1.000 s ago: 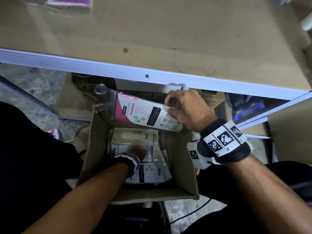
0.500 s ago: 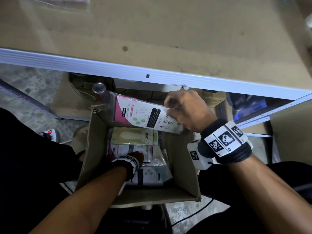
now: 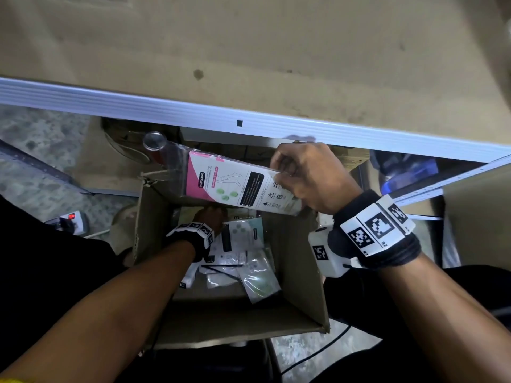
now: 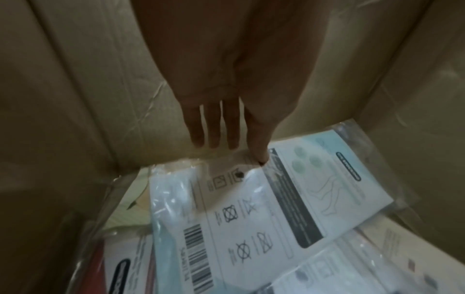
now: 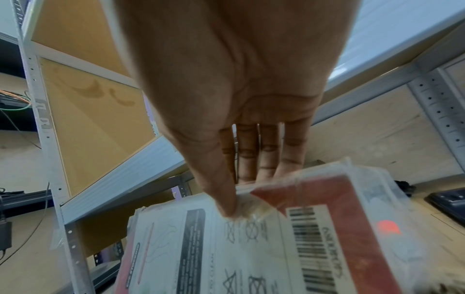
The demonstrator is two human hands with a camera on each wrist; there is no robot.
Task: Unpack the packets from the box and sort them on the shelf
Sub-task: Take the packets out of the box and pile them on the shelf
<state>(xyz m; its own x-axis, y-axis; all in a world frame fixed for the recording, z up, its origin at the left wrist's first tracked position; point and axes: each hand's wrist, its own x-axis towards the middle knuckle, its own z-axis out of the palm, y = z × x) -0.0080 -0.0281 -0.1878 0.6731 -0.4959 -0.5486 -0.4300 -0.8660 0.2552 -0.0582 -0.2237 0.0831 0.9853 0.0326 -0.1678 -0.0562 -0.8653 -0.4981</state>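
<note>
An open cardboard box (image 3: 301, 275) sits below the shelf edge (image 3: 249, 123), with several plastic-wrapped packets (image 3: 243, 261) lying inside. My right hand (image 3: 307, 178) pinches the end of a pink and white stocking packet (image 3: 235, 186) above the box's far rim; in the right wrist view the thumb (image 5: 224, 199) presses on that packet (image 5: 251, 248), with the fingers behind it. My left hand (image 3: 210, 217) reaches deep into the box. In the left wrist view its straight fingers (image 4: 216, 131) hover over a light-blue packet (image 4: 289, 197), the thumb tip touching it.
The brown shelf board (image 3: 276, 51) spreads above the white edge. A metal can (image 3: 154, 142) stands behind the box on the lower level. A white power strip with a red light (image 3: 69, 219) lies on the floor at the left. A blue object (image 3: 409, 170) sits at the right.
My left hand has slid farther toward the box's far wall, and the packets beneath it have shifted. The right hand still holds the pink packet in about the same place.
</note>
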